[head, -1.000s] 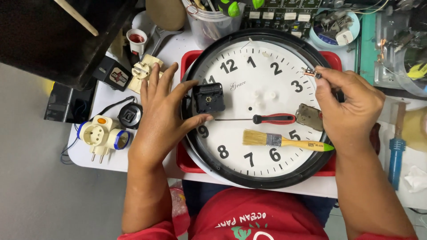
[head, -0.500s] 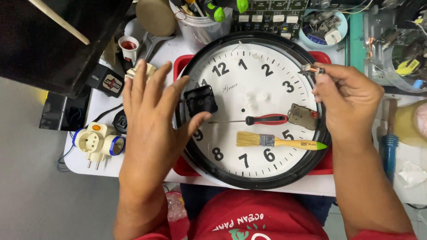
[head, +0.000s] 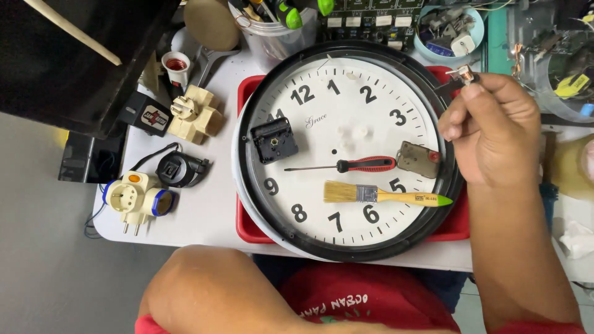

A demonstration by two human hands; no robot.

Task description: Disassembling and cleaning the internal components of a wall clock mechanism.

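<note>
**A:** Over the right rim of the wall clock [head: 346,93], near the numeral three, the right hand [head: 492,127] hovers with fingers drawn together. Thumb and forefinger are pinched on a small metal part [head: 464,75], which sticks out just above the fingertips, at the clock's upper-right edge.

**B:** Noted. Position of that part relative to the clock face?

**A:** Outside the dial, above the black rim, over a corner of the red tray [head: 247,229] that carries the clock. Part is too small to identify further.

**B:** Left hand?

**A:** Not in view. Only the left forearm [head: 210,291] shows, low in the frame, in front of the counter [head: 204,216] and well apart from the clock. Whether that hand is open or closed cannot be told.

**B:** Items lying on the dial?

**A:** Black clock movement [head: 273,140] near the nine-to-ten sector. Screwdriver with red-and-black handle [head: 346,165] lying across the centre, tip pointing left. Grey metal plate [head: 419,159] touching the end of the screwdriver handle, just below-left of the right hand. Paintbrush with yellow handle and green tip [head: 383,196] lying below the screwdriver, bristles to the left.

**B:** Off the tray?

**A:** Left of the clock: cream plug adapter [head: 193,114], black round plug [head: 176,169], white multi-socket adapter with blue rings [head: 137,199]. Clear cup of tools [head: 278,34] stands behind the clock's top edge.
</note>
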